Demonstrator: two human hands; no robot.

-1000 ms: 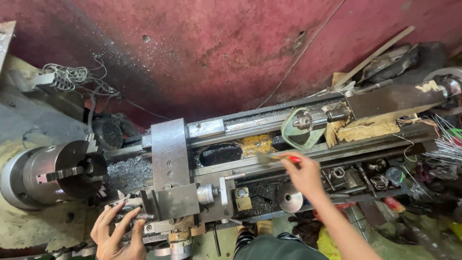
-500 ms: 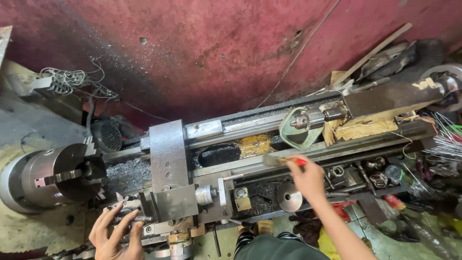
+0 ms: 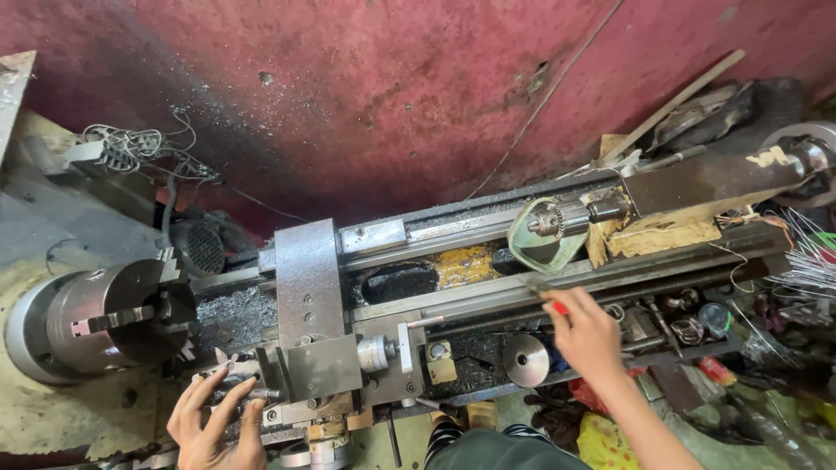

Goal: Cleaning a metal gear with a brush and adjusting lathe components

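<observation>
Fingers [image 3: 228, 396] of left hand [image 3: 213, 426] spread loose, tips resting on small handle [image 3: 261, 393] at front of lathe carriage [image 3: 318, 335], not clenched round it. Right hand [image 3: 588, 335] curled over slim tool [image 3: 542, 292], red-tipped at the hand, metal end lying on front way of lathe bed [image 3: 488, 287]; grasp looks closed on it, thumb side hidden. Tool's long axis runs approx along the bed, metal end pointing twd chuck side. Bed itself: long grey steel, dirty w/ swarf, running from lower left up to upper right across view. Three-jaw chuck [image 3: 104, 322] at left end, dull cylindrical steel, stepped jaws showing, axis in line w/ bed. Carriage: blocky flat grey plates w/ screw holes, straddling bed near chuck; round knurled dial [image 3: 376, 352] on its right front. Tailstock [image 3: 705, 187] at right end, dark rectangular body, drill chuck [image 3: 557, 218] pointing left thru a pale green ring-shaped piece [image 3: 535, 248]. Yellow stained patch [image 3: 466, 265] in bed gap, mid-length. Small yellowish square tag [image 3: 442, 370] on apron front; marks unreadable. Shiny conical metal disc [image 3: 527, 359] just left of right hand. Bundle of thin rods [image 3: 810, 261] at far right. Tangled wire [image 3: 131, 144] upper left against rough red wall [image 3: 392, 87]. Yellow bag [image 3: 601, 439] low, beside right forearm.
</observation>
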